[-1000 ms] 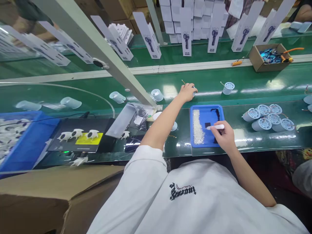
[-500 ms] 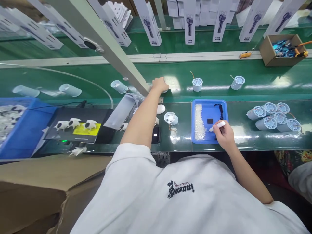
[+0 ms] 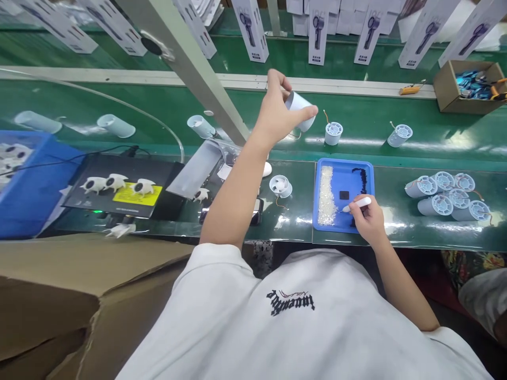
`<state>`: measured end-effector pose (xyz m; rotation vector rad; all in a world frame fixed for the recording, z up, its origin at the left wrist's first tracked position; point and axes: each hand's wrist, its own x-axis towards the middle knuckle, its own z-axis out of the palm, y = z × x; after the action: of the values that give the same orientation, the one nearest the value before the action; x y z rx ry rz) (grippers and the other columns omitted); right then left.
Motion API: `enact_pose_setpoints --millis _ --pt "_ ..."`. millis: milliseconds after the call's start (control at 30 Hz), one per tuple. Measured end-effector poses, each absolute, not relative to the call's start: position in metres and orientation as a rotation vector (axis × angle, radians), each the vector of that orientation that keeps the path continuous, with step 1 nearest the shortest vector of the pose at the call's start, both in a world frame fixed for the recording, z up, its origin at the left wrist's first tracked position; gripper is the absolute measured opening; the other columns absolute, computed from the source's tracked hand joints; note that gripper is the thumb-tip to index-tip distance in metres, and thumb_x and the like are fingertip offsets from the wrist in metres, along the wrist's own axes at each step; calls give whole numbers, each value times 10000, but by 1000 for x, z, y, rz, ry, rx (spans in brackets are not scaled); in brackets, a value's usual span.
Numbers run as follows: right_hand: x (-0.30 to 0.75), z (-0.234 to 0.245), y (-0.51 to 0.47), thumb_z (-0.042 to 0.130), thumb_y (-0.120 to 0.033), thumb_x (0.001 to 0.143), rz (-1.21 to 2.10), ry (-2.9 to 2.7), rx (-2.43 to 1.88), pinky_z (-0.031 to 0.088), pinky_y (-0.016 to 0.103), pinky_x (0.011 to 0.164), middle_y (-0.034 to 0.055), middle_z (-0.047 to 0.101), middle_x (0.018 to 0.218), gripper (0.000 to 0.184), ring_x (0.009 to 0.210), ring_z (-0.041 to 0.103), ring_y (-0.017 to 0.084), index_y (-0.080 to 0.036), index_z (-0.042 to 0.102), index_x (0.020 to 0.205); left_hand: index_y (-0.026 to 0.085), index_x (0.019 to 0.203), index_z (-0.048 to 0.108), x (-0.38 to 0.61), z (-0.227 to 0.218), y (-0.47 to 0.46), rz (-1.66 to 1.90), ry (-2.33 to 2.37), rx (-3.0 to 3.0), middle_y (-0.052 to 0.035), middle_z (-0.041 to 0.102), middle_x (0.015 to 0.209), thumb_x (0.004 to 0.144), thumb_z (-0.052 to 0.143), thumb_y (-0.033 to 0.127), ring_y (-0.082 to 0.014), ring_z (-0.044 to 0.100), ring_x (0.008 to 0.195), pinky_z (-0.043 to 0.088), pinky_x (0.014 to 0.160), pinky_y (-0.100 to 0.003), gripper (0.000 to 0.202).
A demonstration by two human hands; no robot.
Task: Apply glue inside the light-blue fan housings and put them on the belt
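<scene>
My left hand [image 3: 277, 113] is raised above the green conveyor belt [image 3: 356, 113] and grips a pale blue cylindrical fan housing [image 3: 301, 109], tilted on its side. My right hand [image 3: 367, 219] rests at the near edge of a blue tray [image 3: 368, 174] and pinches a white pen-like tool [image 3: 357, 203] whose tip points at the tray floor. The tray holds a strip of small clear parts [image 3: 327, 195], a line of small black parts [image 3: 360, 178] and a black square [image 3: 344, 195]. Another fan housing [image 3: 280, 186] lies on the bench left of the tray.
Two fan housings [image 3: 333, 132] [image 3: 400, 134] stand on the belt, several more [image 3: 446, 192] lie piled at the right. A slanted metal post [image 3: 186, 58], a black device with white parts [image 3: 122, 187], a blue bin [image 3: 27, 184] and a cardboard box [image 3: 59, 295] are at left. Upright product cartons [image 3: 319, 29] line the far side.
My left hand reached left along the belt, closed on a fan housing and lifted it up off the belt. My right hand stayed at the tray with the white tool.
</scene>
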<state>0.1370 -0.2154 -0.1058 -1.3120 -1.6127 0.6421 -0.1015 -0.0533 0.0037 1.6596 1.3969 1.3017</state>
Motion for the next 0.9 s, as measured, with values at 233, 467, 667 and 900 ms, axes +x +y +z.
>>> enact_pose_setpoints --millis 233,467,667,900 --pt "135 -102 -213 593 -311 872 620 -1724 -1299 465 267 539 -17 606 694 114 563 568 131 -232 533 818 236 761 435 -107 18 -117 1575 960 1424 -6 547 770 577 871 502 -126 515 675 427 516 -263 542" --pt "148 -104 -207 593 -367 879 356 -1521 -1403 476 270 574 -18 567 726 170 601 558 126 -224 521 821 211 870 621 -110 -10 -150 1564 935 1057 -7 582 789 647 805 552 -125 629 716 463 507 -208 447" --pt "153 -105 -208 580 -385 894 373 -1477 -1385 463 257 548 -30 541 698 212 568 546 112 -222 492 790 211 818 614 -110 -28 -162 1556 986 989 6 598 728 616 801 608 -133 649 703 517 551 -222 483" --pt "151 -105 -207 583 -369 883 384 -1516 -1425 461 263 542 -39 548 653 203 550 554 120 -229 480 777 207 832 588 -110 -44 -164 1530 1054 889 1 583 731 745 729 564 -132 650 724 510 582 -215 394"
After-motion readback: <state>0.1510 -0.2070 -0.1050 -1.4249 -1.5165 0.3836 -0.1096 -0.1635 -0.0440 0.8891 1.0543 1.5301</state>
